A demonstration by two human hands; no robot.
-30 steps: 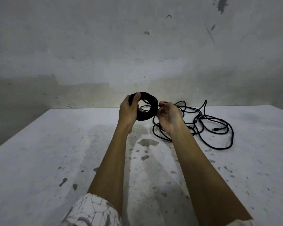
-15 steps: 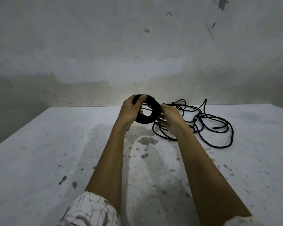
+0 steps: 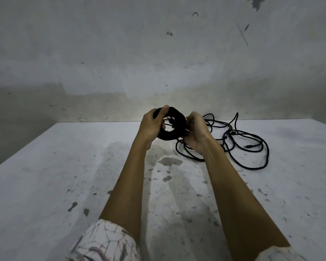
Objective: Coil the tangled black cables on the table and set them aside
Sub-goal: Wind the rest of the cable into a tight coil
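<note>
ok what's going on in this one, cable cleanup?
Yes. A person holds a wound black cable coil up above the white table. The left hand grips the coil's left side, thumb over the top; the right hand grips its right side. A loose tangle of black cable lies on the table behind the right hand, not yet coiled. Nothing has been set aside yet.

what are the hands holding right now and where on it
A black cable coil: left hand grips its left rim, right hand its right rim.
</note>
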